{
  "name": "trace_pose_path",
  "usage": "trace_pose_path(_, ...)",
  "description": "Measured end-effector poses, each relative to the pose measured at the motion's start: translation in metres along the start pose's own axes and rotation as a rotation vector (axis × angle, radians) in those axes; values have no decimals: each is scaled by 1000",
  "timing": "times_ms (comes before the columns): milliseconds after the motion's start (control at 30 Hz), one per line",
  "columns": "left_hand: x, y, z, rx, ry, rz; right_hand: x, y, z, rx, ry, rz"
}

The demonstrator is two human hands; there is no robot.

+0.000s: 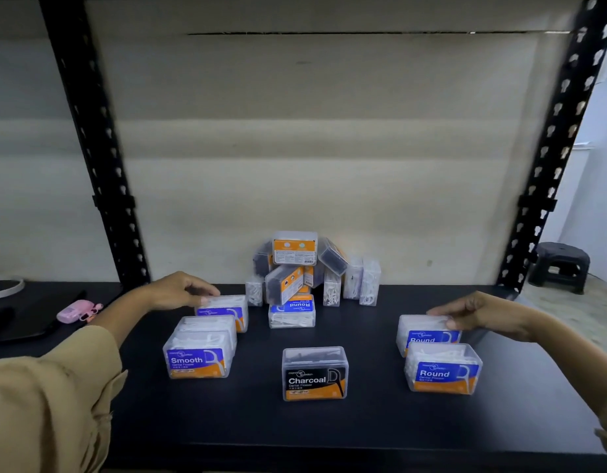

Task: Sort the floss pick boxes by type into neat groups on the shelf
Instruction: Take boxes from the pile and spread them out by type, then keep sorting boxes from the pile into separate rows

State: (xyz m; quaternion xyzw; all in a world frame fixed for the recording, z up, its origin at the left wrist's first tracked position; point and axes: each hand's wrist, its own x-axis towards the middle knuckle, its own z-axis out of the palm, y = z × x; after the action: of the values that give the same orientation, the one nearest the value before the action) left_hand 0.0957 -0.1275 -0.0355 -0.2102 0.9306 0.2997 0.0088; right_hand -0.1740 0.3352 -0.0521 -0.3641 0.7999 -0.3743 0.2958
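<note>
1. The tan sleeve [46, 404] of the left arm lies nearest. It passes near the front clear plastic "Smooth" box with a blue-and-orange label [196, 360], so pulling that arm back carelessly could knock the box askew.
2. The left grip [182, 290] curls over the lid of the rearmost clear blue-labelled box [223, 312] in the Smooth row on the black shelf [363, 421]. Its type word is hidden, so it may be misgrouped.
3. The right grip [476, 314] pinches the top of the rear clear "Round" box [428, 331], which sits just behind the front "Round" box [443, 368]. A forward shove would likely push the front one toward the shelf edge.
4. The black-labelled "Charcoal" box [315, 373] stands alone at centre front, well apart from both rows.
5. The unsorted heap of clear boxes [295, 268] leans against the back wall, with several boxes tilted and one perched on top. Pulling out a lower box could topple the heap onto the upside-down "Round" box [291, 312] in front of it.
</note>
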Motion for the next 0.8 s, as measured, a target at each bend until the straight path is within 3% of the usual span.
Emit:
trace_pose_path(467,14,11,18,59,0,-41,-13,-2,5,17,-7,35)
trace_pose_path(800,1,5,12,21,-96,-71,-18,-1,7,-9,-51,-2)
